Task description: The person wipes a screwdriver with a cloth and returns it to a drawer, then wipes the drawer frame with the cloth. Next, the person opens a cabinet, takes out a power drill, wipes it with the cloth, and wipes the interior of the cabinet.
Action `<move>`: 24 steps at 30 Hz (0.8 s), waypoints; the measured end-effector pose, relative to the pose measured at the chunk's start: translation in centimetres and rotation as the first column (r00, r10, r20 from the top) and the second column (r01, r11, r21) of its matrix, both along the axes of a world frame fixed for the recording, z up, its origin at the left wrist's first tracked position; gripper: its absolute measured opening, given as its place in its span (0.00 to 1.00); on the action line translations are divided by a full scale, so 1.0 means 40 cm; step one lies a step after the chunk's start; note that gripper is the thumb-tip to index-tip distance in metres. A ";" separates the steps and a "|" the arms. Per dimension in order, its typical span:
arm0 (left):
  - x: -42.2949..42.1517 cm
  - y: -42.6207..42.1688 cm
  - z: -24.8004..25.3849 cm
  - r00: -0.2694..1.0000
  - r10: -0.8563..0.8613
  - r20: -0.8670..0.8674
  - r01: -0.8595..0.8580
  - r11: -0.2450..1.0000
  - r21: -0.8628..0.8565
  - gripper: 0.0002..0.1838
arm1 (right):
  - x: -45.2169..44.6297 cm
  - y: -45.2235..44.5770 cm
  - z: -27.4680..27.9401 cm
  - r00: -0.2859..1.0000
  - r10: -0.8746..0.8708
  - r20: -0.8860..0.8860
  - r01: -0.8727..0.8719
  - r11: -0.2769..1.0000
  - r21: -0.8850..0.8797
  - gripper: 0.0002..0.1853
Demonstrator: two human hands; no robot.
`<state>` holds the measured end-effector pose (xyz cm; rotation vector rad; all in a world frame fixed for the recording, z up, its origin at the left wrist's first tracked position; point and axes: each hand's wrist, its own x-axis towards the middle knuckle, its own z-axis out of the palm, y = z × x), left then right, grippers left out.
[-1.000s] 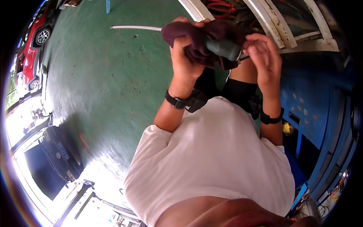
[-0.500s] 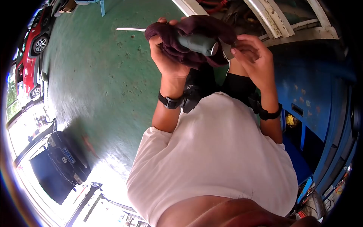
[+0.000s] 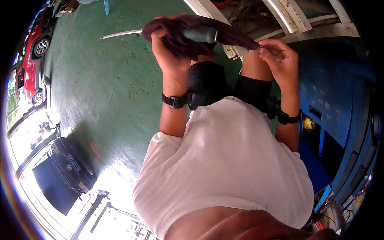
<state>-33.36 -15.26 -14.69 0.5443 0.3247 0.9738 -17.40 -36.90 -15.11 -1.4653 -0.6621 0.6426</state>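
Observation:
A screwdriver with a thick grey-green handle (image 3: 198, 34), a metal end cap and a long thin metal shaft (image 3: 122, 34) lies across my left hand (image 3: 171, 56). A maroon cloth (image 3: 176, 42) is bunched partly around the handle. My left hand is closed on screwdriver and cloth together, its thumb over the folds, the shaft sticking out to the left. My right hand (image 3: 278, 60) pinches the far corner of the cloth between thumb and fingertips. The cloth stretches in a taut strip from the handle toward my right hand.
A white metal frame (image 3: 328, 32) stands close ahead on the right. A blue cabinet (image 3: 324, 100) with openings is beside my right arm. Green floor (image 3: 108, 80) spreads to the left. A red car (image 3: 32, 60) and a dark car (image 3: 68, 166) stand farther off.
My right hand has moved right and now draws out the cloth's corner. The screwdriver and left hand have shifted left, and more of the shaft shows.

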 end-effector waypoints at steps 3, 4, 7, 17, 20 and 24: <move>-0.008 0.023 -0.007 0.991 0.037 -0.130 -0.027 0.996 0.080 0.16 | 0.018 -0.026 -0.012 0.999 0.036 -0.019 -0.037 0.999 -0.039 0.10; -0.012 0.031 -0.012 0.992 0.057 -0.111 -0.051 0.997 0.055 0.16 | 0.023 -0.031 -0.014 0.998 0.060 -0.030 -0.061 0.997 -0.042 0.10; -0.021 0.061 -0.033 0.996 0.062 -0.061 -0.061 0.998 0.025 0.17 | 0.031 -0.042 -0.012 0.990 0.110 -0.091 -0.115 0.992 -0.045 0.10; -0.044 0.095 -0.017 0.957 -0.291 0.002 0.279 0.920 0.277 0.21 | 0.023 -0.020 0.021 0.986 0.163 0.028 -0.156 0.974 -0.166 0.09; -0.059 0.077 -0.003 0.893 -0.446 -0.057 0.442 0.845 0.300 0.23 | 0.012 0.004 0.065 0.991 0.095 0.098 -0.090 0.994 -0.060 0.08; -0.042 0.006 0.045 0.854 -0.457 -0.249 0.520 0.771 0.368 0.18 | -0.005 0.055 0.131 0.978 0.153 0.141 -0.160 0.986 0.042 0.08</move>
